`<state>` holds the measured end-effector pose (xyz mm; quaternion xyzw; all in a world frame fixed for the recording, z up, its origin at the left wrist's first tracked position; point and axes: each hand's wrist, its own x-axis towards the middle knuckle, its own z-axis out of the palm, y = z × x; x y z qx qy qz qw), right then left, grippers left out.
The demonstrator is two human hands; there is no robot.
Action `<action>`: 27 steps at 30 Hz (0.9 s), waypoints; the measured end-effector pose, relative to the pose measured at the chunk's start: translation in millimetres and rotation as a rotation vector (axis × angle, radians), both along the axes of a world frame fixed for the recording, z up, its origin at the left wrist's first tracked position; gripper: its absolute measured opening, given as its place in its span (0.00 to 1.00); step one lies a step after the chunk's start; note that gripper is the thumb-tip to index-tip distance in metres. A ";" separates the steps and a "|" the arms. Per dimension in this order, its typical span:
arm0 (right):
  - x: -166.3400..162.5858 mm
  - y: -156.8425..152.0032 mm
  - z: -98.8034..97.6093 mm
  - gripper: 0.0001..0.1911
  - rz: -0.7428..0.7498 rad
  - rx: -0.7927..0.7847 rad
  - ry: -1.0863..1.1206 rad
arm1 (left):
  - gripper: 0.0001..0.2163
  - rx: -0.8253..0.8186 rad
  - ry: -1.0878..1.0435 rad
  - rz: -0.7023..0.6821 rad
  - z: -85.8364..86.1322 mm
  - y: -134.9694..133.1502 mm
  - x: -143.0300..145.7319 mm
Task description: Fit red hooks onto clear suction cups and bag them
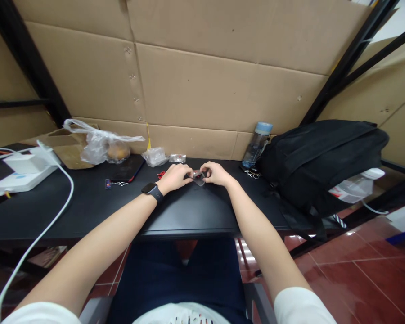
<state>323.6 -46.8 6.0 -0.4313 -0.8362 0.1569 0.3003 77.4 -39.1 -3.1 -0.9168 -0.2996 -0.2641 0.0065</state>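
Note:
Between my two hands, just above the black table (189, 211), is a small clear plastic bag (199, 181) with something dark and red in it that is too small to name. My left hand (176, 177), with a dark watch on its wrist, pinches the bag's left edge. On the opposite edge, my right hand (218, 174) grips with thumb and bent fingers. Beside my left fingers lies a small red item (161, 174), partly covered by that hand. Behind them sit a small clear packet (177, 158) and a bundle of clear plastic bags (155, 156).
At the left are a white power strip (23, 177) with a cable, a plastic bag with round food (116, 150), and a dark tablet or phone (126, 168). A water bottle (256, 146) and a black backpack (324, 157) stand right. Cardboard (222, 90) walls the back.

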 end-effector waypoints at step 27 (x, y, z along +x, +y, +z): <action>-1.5 1.9 -3.2 0.15 -0.139 -0.040 -0.194 | 0.12 -0.149 0.026 0.239 -6.4 -4.1 3.5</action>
